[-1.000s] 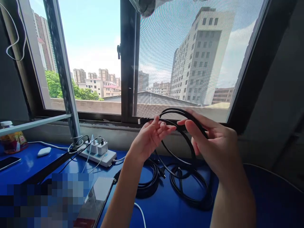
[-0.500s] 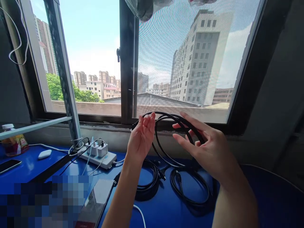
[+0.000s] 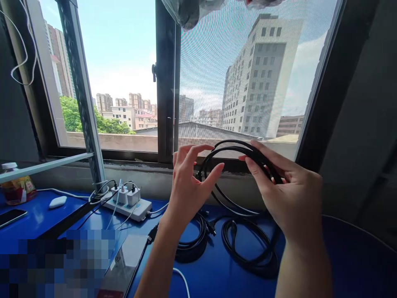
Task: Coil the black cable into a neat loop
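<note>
A looped black cable (image 3: 235, 150) is up in front of the window's lower edge. My right hand (image 3: 287, 186) is wrapped round the right side of its loops, thumb in front. At the left side of the loops is my left hand (image 3: 192, 178), thumb and fingers spread apart, fingertips at the cable; a dark connector shows behind it. Below, on the blue table, lie two more coiled black cables, one coil (image 3: 195, 240) near my left forearm and another coil (image 3: 248, 248) between my forearms.
A white power strip (image 3: 136, 209) with plugged-in chargers stands left of my left arm. Further left are a white case (image 3: 58, 202), a phone (image 3: 12, 217) and a bottle (image 3: 18, 186). A flat glossy box (image 3: 124, 260) lies in front; a metal post (image 3: 79, 91) rises by the window.
My left hand has turned from palm up, with fingers bunched, to spread thumb and fingers. My right hand has moved right and closed round the cable. The loops have shifted right.
</note>
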A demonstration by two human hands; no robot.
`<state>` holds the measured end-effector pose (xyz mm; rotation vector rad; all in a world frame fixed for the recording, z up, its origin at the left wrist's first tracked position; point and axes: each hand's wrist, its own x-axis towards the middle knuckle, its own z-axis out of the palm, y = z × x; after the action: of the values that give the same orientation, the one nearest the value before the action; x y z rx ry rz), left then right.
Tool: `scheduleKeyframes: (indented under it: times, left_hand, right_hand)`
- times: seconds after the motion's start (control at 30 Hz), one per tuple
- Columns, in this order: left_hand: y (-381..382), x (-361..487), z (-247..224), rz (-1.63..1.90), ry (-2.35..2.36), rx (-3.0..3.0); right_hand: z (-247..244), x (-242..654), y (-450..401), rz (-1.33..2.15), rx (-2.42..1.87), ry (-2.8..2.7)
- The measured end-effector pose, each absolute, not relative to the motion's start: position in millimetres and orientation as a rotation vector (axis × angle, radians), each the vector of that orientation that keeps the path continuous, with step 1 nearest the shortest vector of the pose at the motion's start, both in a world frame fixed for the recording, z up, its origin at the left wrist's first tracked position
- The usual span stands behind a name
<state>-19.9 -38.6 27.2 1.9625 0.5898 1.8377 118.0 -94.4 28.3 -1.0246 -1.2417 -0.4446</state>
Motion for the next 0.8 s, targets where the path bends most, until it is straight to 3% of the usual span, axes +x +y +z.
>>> scheduleKeyframes:
  times: [0.2, 0.37, 0.53, 0.8]
  left_hand:
    - [-24, -21, 20, 1.865, 0.417, 2.353]
    - [-15, -19, 15, 2.206, 0.299, 2.425]
    - [-17, -20, 16, 2.349, 0.427, 2.268]
    - [-18, -18, 16, 2.339, 0.873, 1.795]
  right_hand:
    - [28, 115, -98, -0.365, -1.015, -1.349]
    - [27, 115, -93, -0.212, -0.948, -1.385]
    - [28, 114, -92, -0.026, -0.958, -1.408]
    - [27, 116, -88, -0.04, -0.962, -1.403]
